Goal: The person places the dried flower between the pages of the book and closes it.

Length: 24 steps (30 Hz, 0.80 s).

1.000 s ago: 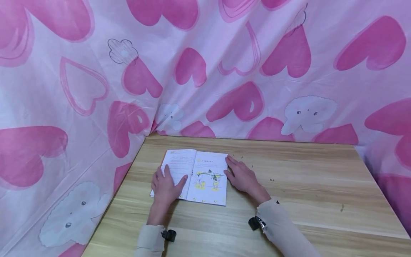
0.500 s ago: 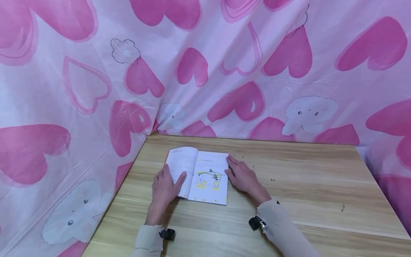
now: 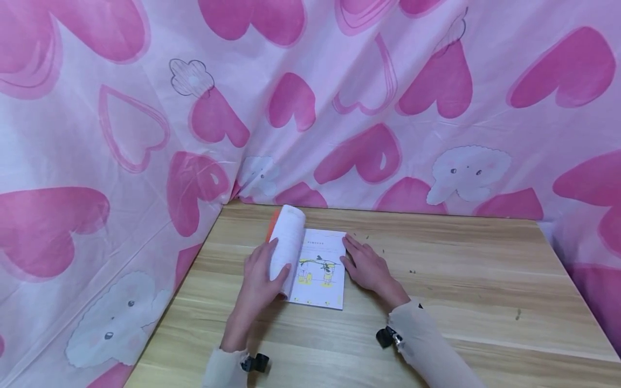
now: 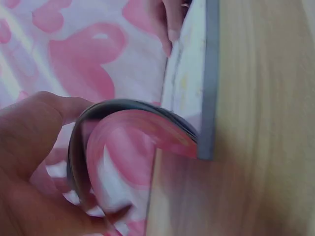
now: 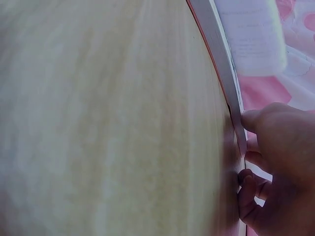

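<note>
An open book (image 3: 317,299) lies on the table in the head view, its right page flat and printed with a yellow drawing. Its left-hand pages (image 3: 287,237) and orange cover (image 3: 273,222) are raised and bent over toward the right. My left hand (image 3: 259,280) grips this raised part, thumb on the page side. In the left wrist view, the left hand (image 4: 34,162) holds the bent pages (image 4: 133,104) in a curve. My right hand (image 3: 368,267) rests against the book's right edge, fingers near the upper corner. The right wrist view shows the right hand (image 5: 283,162) touching the edge.
The wooden table (image 3: 461,280) extends to the right of the book, with several small dark marks on its top. A pink heart-patterned cloth (image 3: 349,108) hangs behind the table and along its left side.
My left hand has moved to the right, lifting the book's left pages and cover from nearly flat into a raised curve. The right hand has stayed at the right edge.
</note>
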Motion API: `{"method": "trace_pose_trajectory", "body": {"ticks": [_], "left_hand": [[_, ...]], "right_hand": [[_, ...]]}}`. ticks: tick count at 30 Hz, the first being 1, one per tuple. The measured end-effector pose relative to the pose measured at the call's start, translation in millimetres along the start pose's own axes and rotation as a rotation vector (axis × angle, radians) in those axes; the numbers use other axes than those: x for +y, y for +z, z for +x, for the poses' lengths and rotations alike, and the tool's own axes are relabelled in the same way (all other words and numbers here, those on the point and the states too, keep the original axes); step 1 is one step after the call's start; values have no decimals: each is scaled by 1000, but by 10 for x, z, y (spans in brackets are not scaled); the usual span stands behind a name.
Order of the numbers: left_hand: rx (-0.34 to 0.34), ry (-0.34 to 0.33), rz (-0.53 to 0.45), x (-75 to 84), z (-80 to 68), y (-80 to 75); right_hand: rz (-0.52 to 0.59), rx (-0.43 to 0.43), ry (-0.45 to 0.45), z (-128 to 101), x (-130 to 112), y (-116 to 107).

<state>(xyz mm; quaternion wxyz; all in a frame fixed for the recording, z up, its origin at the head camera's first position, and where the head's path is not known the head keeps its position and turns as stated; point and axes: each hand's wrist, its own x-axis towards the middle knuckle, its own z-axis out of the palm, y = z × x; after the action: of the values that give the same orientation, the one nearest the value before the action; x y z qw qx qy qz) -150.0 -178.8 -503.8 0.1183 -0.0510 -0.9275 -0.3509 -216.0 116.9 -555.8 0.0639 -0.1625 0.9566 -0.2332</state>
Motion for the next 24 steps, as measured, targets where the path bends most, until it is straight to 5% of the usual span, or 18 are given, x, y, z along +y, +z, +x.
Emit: {"method": "trace_pose_trajectory", "body": {"ticks": [5,10,16,24], "left_hand": [[-1,186,-74,119,27,2],[-92,295,-152,210,8,98],[-332,311,-255,359,-43,346],[-471,291,-76,396,-141,620]], "right_hand": [[10,7,1,-3,26,1],[16,13,-18,3,62,26],[8,55,-39,2,85,36],[36,62,-67,-10,60,33]]}}
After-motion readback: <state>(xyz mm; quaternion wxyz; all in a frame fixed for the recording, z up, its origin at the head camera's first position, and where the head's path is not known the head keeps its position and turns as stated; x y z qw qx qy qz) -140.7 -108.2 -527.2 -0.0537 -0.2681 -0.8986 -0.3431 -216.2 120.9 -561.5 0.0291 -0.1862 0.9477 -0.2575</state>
